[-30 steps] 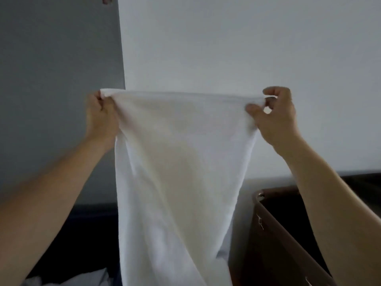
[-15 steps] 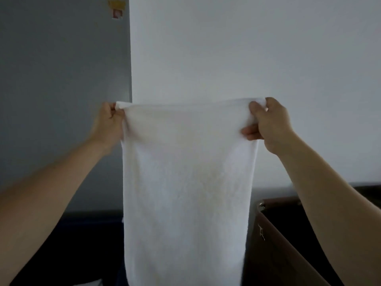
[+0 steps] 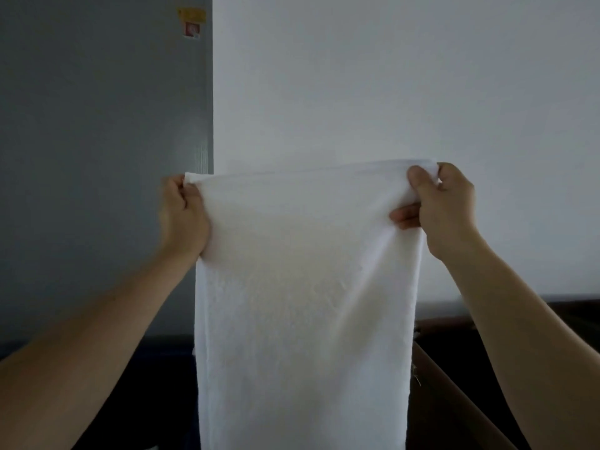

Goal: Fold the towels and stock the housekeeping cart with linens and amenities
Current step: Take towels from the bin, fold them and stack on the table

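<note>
Quickly: 1 white terry towel [image 3: 302,303] hangs flat in mid-air at frame centre, held up by its top edge in front of a white wall [image 3: 389,76]. Its bottom runs off the lower frame edge, so its full length can't be told.

Left hand [image 3: 183,219] has its grip clamped on the top-left corner. The thumb is on the near side, and the fingers behind the cloth are hidden. Right hand [image 3: 444,209] has its grip clamped on the top-right corner, pinching the hem. The thumb and 1 fingertip show on the near face, the rest are tucked behind. The top edge is pulled fairly taut between the 2 hands and sits slightly higher on the right. Both forearms run out of frame at the lower corners.

A grey panel [image 3: 97,157] fills the left side, and its vertical edge meets the white wall just above the left hand. High on it are 2 stickers, touching: 1 yellow sticker [image 3: 191,15] and, under it, 1 small red-and-white sticker [image 3: 192,29]. The print on both is too blurred to read.

At lower right is 1 brown box-like container [image 3: 435,417], partly covered by the towel and the right forearm. Its inside is too dark to make out. The lower left, under the left arm, is a dark mass that can't be identified.

There is open room above the towel and on both sides of the hands. The towel's right edge overlaps the container's near corner, and I can't tell whether they touch.
</note>
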